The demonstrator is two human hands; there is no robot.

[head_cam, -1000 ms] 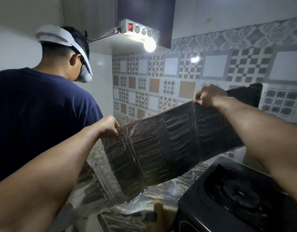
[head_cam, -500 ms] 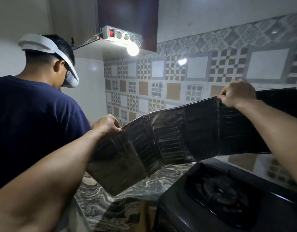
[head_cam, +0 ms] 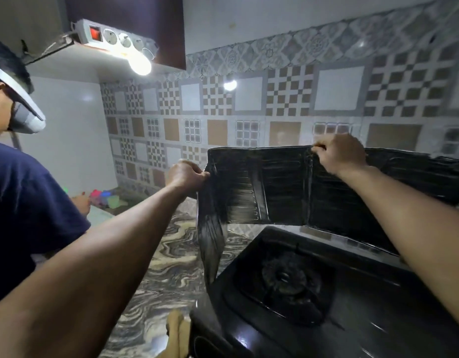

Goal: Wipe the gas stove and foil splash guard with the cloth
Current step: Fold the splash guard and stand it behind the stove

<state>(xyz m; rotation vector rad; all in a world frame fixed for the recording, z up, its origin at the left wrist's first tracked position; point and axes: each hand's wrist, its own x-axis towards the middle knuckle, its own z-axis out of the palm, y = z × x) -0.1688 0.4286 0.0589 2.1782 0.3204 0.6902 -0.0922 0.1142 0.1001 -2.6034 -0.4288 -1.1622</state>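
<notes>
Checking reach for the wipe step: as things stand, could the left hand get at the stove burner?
Probably not right away. The left hand grips the foil splash guard at its left end, so it is occupied. The path itself looks free: the burner lies uncovered in front of the guard.

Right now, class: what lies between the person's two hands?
In the head view, only the foil splash guard spans between the left hand and right hand.

splash guard (head_cam: 280, 192): you see creased, ribbed foil, dark sheen
gas stove (head_cam: 352, 306): glossy black top
desk (head_cam: 171, 254): polished swirled stone
wall tiles (head_cam: 249, 104): glazed, patterned
</notes>
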